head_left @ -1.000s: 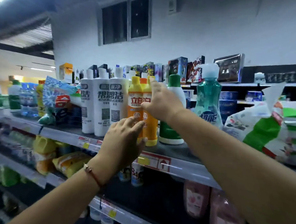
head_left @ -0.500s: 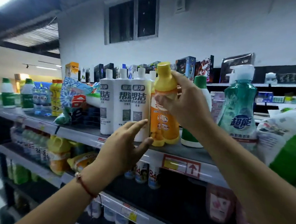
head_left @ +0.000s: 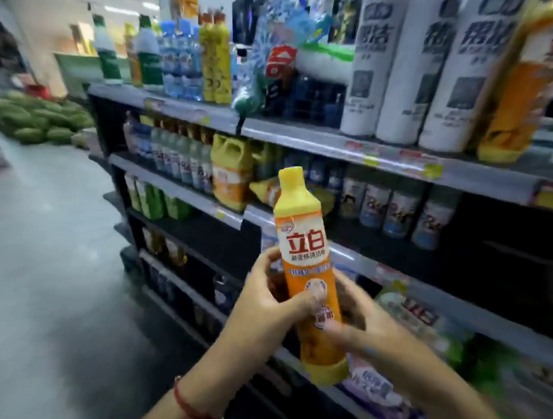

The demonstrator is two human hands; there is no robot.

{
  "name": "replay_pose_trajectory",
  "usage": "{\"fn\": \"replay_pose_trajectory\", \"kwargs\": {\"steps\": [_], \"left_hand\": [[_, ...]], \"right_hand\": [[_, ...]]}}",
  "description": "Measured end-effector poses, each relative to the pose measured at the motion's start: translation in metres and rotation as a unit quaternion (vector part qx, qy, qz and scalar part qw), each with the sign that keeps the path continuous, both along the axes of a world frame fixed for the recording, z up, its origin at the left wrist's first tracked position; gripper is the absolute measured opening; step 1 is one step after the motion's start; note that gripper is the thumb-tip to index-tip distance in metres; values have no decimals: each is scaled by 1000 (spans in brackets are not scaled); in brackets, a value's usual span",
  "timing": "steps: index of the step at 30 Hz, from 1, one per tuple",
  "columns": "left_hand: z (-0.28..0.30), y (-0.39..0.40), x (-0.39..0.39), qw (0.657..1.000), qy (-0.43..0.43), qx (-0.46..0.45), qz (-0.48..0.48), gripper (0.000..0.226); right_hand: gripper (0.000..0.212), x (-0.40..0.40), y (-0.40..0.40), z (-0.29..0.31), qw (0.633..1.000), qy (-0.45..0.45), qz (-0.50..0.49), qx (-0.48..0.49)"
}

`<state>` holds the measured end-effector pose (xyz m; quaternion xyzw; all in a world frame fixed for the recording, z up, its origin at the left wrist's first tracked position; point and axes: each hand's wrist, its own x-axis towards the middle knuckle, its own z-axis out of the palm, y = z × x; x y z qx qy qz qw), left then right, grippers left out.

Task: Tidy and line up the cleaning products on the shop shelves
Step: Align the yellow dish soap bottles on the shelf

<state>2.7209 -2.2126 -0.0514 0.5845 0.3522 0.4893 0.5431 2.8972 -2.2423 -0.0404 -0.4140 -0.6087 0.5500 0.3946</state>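
Note:
I hold an orange dish-soap bottle [head_left: 307, 262] with a yellow cap upright in front of the lower shelves. My left hand [head_left: 270, 305] grips its middle, thumb across the label. My right hand [head_left: 362, 322] wraps round the lower body from the right, blurred by motion. On the top shelf [head_left: 305, 132] stand three white bottles [head_left: 401, 71] in a row, with another orange bottle [head_left: 524, 94] beside them at the right edge.
Further left on the top shelf are yellow bottles [head_left: 214, 65], blue bottles [head_left: 178, 63] and green-and-white bottles [head_left: 149, 52]. A yellow jug [head_left: 230, 171] and small bottles fill the second shelf. The aisle floor [head_left: 42, 261] lies left, with green melons [head_left: 33, 119] piled beyond.
The orange bottle has come off the top shelf and down to chest height. My left hand has taken hold of it too. The view has swung left and down.

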Motion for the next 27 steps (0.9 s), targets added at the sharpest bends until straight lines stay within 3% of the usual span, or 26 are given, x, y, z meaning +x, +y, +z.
{"fn": "replay_pose_trajectory", "kwargs": {"steps": [2,5,8,12,15,17,24,27], "left_hand": [[-30,-4,-45,999,-15,-29,34,69],[-60,-9,-103,996,-17,-67,58,67],[-88,-5,-150,977,-119,-148,96,71],[-134,13,-196,877,-285,-331,202,61],[-167,19,-229,814,-328,-389,282,43],[-183,25,-254,794,-329,-403,315,32],[-190,98,-341,806,-252,-386,370,33],[-170,114,-361,853,-173,-354,343,36]], "right_hand": [[86,-45,-10,-56,997,-15,39,-67],[73,-103,-18,-104,992,-38,-6,-123],[62,-151,-17,-128,982,-83,20,-170],[52,-197,0,-158,965,-111,45,-233],[39,-227,26,-173,946,-155,86,-270],[46,-252,48,-183,931,-189,127,-287],[53,-354,158,-201,907,-287,233,-201],[56,-370,185,-186,900,-296,274,-165]]}}
